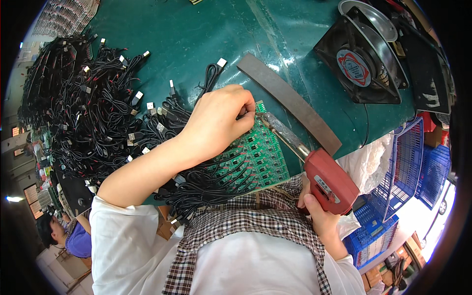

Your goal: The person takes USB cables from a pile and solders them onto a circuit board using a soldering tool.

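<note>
Head view looks down on a dark green worktable [206,34]. Left hand [219,120] is curled, fingertips pinched together on something thin at the upper edge of a green printed circuit panel [258,160]; what it pinches is too small to tell. Right hand [319,214] is clamped around the red pistol-shaped handle of a soldering iron [324,184], whose metal barrel slants up-left so the tip meets the left fingertips. Black thin wires run from the panel's lower left edge. A heap of black cables with metal plugs [93,113] lies to the left. A grey flat strip [290,101] lies just beyond the iron, a square black fan [359,64] farther right.
</note>
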Action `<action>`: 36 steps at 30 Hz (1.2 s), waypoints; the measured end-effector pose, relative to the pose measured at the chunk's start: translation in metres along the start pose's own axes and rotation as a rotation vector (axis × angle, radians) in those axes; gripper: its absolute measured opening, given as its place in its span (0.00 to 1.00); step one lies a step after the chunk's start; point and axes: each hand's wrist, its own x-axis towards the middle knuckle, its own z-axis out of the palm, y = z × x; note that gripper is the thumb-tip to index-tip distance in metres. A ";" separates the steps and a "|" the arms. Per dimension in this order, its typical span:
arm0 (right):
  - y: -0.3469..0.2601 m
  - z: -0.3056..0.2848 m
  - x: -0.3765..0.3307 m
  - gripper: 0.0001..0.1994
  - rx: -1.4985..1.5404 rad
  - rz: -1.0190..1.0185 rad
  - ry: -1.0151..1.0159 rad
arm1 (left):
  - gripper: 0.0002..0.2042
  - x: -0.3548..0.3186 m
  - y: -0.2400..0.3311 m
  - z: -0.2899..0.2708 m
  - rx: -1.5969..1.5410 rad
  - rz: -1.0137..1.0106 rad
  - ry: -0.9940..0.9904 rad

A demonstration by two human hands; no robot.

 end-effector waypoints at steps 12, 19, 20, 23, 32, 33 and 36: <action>-0.003 0.002 -0.009 0.26 0.147 -0.051 0.202 | 0.04 -0.001 -0.004 -0.001 0.039 0.026 0.015; 0.000 0.001 -0.005 0.24 0.087 -0.171 0.198 | 0.04 -0.004 -0.002 0.002 0.078 0.053 0.037; 0.000 0.002 -0.005 0.24 0.088 -0.179 0.191 | 0.04 -0.005 -0.002 0.001 0.083 0.054 0.045; -0.003 0.005 -0.007 0.24 0.103 -0.171 0.201 | 0.05 -0.007 -0.002 -0.002 0.095 0.030 0.030; 0.001 0.000 -0.009 0.24 0.119 -0.208 0.238 | 0.12 -0.033 -0.019 -0.108 0.533 -0.270 0.577; -0.001 0.000 -0.009 0.24 0.126 -0.199 0.240 | 0.12 -0.047 -0.029 -0.124 0.613 -0.331 0.642; 0.001 0.001 -0.009 0.23 0.141 -0.184 0.242 | 0.15 -0.075 -0.060 -0.145 0.555 -0.545 0.654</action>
